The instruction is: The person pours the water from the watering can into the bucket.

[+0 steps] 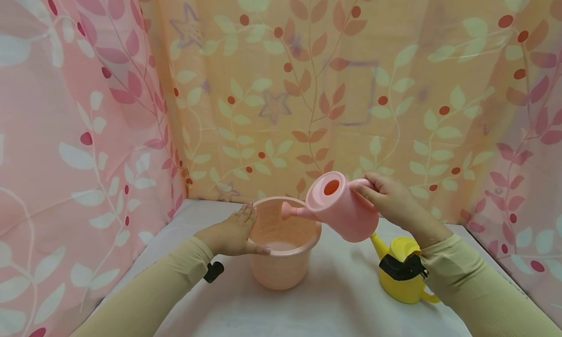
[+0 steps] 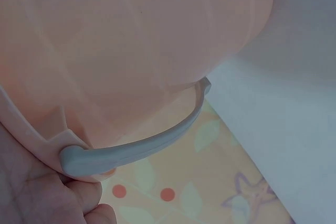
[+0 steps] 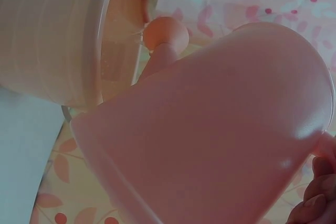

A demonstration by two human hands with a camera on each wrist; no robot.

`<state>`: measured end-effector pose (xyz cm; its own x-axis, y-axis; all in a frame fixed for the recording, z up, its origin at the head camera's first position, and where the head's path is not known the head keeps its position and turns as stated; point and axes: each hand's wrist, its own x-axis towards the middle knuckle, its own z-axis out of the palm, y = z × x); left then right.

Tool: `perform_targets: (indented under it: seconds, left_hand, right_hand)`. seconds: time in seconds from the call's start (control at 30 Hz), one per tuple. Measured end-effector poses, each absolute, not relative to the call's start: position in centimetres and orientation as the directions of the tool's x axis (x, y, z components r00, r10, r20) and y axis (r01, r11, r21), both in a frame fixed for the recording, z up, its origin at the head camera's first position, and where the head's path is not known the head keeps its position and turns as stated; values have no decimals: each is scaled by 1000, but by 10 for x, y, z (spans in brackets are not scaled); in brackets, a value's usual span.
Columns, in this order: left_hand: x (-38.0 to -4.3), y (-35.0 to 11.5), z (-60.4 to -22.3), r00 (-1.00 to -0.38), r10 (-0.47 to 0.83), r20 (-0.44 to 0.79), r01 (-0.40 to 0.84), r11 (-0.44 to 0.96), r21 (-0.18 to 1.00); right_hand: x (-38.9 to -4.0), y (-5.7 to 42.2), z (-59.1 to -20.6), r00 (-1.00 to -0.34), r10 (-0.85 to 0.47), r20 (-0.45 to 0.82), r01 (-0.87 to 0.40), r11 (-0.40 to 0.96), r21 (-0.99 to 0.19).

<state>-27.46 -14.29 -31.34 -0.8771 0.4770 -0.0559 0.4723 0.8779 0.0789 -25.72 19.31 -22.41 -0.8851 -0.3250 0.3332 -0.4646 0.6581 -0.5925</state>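
In the head view my right hand grips the handle of a pink watering can, holding it tilted in the air. Its spout, ending in a round rose, points left over the mouth of a peach bucket. Fine streams leave the rose in the right wrist view. My left hand rests against the bucket's left rim, fingers straight and spread, thumb along the front. Seen from the left wrist, a grey bail handle hangs at the bucket's side, beside the fingers.
A yellow watering can stands on the white tabletop at the right, partly behind the right wrist's black camera. Another black camera piece shows at the left wrist. Leaf-patterned curtains enclose the back and sides.
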Motion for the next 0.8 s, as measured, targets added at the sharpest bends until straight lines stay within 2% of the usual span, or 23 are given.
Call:
perform_targets:
  seconds: [0.8]
  left_hand:
    - [-277, -143, -316, -881, 471, -51, 467, 881, 79]
  right_hand:
    - [-256, 191, -223, -886, -327, 329, -464, 647, -605]
